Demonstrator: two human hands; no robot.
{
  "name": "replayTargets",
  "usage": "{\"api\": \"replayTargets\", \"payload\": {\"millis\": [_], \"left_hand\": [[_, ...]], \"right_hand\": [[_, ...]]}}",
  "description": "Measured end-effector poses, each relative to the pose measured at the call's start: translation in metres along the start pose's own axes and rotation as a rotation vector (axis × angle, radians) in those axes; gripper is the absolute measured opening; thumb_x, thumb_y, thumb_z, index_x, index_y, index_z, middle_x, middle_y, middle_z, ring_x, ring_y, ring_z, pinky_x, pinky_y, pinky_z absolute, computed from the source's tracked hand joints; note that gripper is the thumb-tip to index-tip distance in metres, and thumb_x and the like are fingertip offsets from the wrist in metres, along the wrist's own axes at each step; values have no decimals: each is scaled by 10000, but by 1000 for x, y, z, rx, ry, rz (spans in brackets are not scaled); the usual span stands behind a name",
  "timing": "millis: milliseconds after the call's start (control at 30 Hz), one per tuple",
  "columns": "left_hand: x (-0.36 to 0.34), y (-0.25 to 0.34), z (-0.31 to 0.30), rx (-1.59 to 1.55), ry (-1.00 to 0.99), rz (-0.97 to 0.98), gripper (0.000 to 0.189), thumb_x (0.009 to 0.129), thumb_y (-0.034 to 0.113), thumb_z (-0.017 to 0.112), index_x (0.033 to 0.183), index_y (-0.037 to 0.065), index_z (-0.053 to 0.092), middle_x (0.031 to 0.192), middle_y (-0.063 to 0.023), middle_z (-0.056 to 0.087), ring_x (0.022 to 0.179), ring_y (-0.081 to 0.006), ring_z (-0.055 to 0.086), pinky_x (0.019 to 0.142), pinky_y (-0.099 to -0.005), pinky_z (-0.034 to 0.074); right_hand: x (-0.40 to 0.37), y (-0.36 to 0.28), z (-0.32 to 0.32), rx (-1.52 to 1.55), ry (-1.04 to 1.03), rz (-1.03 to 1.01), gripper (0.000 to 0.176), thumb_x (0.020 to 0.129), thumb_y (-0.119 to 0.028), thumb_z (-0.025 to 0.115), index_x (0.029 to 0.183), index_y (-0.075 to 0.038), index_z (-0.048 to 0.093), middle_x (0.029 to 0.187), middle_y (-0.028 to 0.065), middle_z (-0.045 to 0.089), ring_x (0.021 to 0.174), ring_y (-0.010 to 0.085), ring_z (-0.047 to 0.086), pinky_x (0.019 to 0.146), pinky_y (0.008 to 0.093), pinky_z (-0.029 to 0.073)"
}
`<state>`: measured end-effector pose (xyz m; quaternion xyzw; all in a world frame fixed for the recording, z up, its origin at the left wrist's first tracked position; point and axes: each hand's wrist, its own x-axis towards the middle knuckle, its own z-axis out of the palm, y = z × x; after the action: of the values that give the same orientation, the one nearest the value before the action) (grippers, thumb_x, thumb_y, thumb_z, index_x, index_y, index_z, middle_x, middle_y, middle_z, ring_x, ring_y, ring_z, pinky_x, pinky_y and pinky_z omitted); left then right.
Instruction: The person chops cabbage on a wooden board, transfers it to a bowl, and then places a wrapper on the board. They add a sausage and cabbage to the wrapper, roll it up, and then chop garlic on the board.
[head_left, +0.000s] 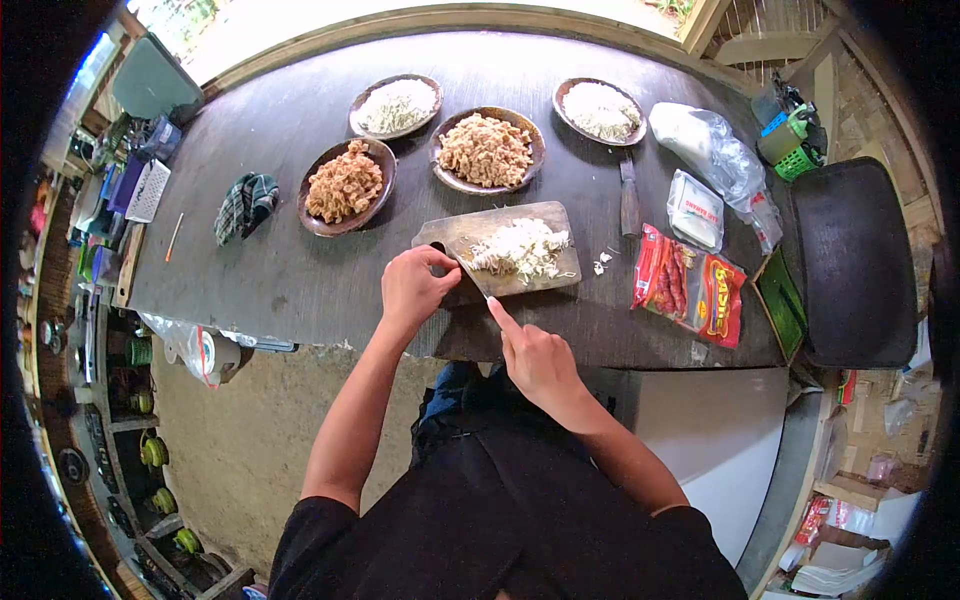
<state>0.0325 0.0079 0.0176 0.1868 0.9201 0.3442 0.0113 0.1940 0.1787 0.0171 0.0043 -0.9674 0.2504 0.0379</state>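
Note:
My right hand (540, 362) is closed round the handle of a knife (474, 279), index finger stretched along it. The blade slants up and left over the near edge of a wooden cutting board (450, 235). My left hand (415, 285) is closed, with fingers pinched together close to the blade's far end. Whatever those fingers hold, if anything, is hidden. A heap of finely chopped whitish food (525, 247) lies on the board's right half. Small white scraps (601, 263) sit on the table just right of the board.
Beyond the board stand two bowls of brown chunks (345, 183) (486, 150) and two plates of white shreds (397, 105) (601, 110). Rightward lie another knife (629, 195), a red food packet (688, 287), a white packet (695, 210) and a plastic bag (710, 150). A checked cloth (246, 207) lies left.

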Motion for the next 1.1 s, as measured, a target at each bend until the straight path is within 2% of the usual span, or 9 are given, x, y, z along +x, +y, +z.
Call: {"api": "replayTargets", "payload": {"millis": [167, 333, 667, 800, 867, 1000, 1100], "left_hand": [[0, 1, -1, -18, -22, -94, 193, 775, 245, 831, 893, 93, 811, 893, -90, 760, 833, -266, 734, 744, -360, 549], [1, -2, -1, -37, -24, -59, 195, 771, 238, 838, 895, 89, 813, 875, -89, 758, 830, -260, 736, 745, -354, 551], [0, -3, 1, -32, 2, -13, 174, 770, 219, 811, 854, 68, 791, 888, -78, 756, 835, -268, 733, 766, -361, 561], [-1, 1, 0, -44, -15, -85, 175, 771, 258, 798, 849, 102, 803, 909, -79, 757, 874, -290, 722, 796, -383, 556], [-2, 0, 0, -79, -9, -99, 180, 769, 215, 829, 875, 72, 802, 870, -101, 750, 823, -273, 732, 745, -358, 552], [-3, -1, 1, -86, 5, -75, 184, 772, 209, 835, 884, 67, 804, 863, -110, 749, 811, -267, 732, 734, -354, 547], [-2, 0, 0, -102, -9, -66, 187, 774, 262, 801, 841, 88, 803, 904, -100, 746, 862, -299, 715, 794, -379, 549]], "right_hand": [[6, 2, 1, 10, 22, -6, 588, 975, -129, 605, 1543, -201, 473, 678, 185, 626, 611, 393, 662, 585, 510, 562], [-2, 10, 0, 24, 77, -12, 588, 974, -127, 605, 1544, -192, 478, 690, 193, 643, 600, 389, 676, 576, 499, 576], [-4, 7, 1, 81, 26, -36, 623, 974, -133, 601, 1568, -225, 437, 702, 195, 648, 613, 398, 677, 585, 515, 576], [4, 3, 4, 11, 11, -10, 618, 979, -146, 600, 1569, -227, 436, 710, 190, 654, 625, 399, 687, 585, 510, 583], [6, 3, 1, 20, 23, -5, 603, 971, -132, 608, 1550, -219, 463, 695, 189, 642, 627, 400, 676, 598, 515, 572], [1, 4, 1, 39, 50, 12, 584, 967, -117, 613, 1531, -205, 492, 678, 189, 627, 632, 399, 666, 608, 517, 556], [-2, 11, 2, 49, 90, -27, 596, 973, -140, 601, 1550, -213, 470, 683, 185, 636, 597, 381, 669, 571, 503, 566]]}}
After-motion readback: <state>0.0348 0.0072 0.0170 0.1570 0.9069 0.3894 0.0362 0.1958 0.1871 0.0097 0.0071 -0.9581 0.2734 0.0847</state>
